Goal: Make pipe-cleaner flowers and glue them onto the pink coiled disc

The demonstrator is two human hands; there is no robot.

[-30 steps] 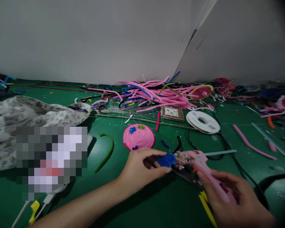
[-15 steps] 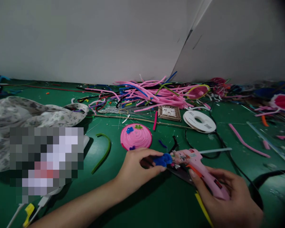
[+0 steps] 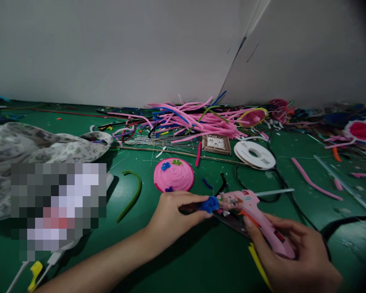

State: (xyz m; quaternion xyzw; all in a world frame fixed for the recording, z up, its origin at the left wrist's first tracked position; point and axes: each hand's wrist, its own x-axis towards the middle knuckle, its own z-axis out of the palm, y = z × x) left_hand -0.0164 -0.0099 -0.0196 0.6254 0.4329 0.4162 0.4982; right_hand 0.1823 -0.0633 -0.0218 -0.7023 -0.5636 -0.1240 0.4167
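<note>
Between the thumb and fingers of my left hand (image 3: 173, 215) is a small blue fuzzy flower (image 3: 211, 204). My right hand (image 3: 295, 248) is closed round the handle of a pink glue gun (image 3: 262, 219), thumb beside its orange trigger. The gun's nozzle end points left at the flower; whether they touch I cannot tell. A translucent glue stick (image 3: 276, 192) sticks out of the gun's back. Just beyond my left hand lies a pink coiled disc (image 3: 178, 177) bearing small blue, green and dark blue flowers.
A heap of pink pipe cleaners (image 3: 198, 122) lies against the wall. Nearer are a white spool (image 3: 254, 155), a small frame (image 3: 216, 145) and a green pipe cleaner (image 3: 134, 199). Patterned cloth (image 3: 42, 142) and a blurred-out device lie left. A black cord (image 3: 295, 211) runs at right.
The view has shifted very slightly. The blue flower is turned a little in my left fingers; my right hand keeps its hold on the glue gun.
</note>
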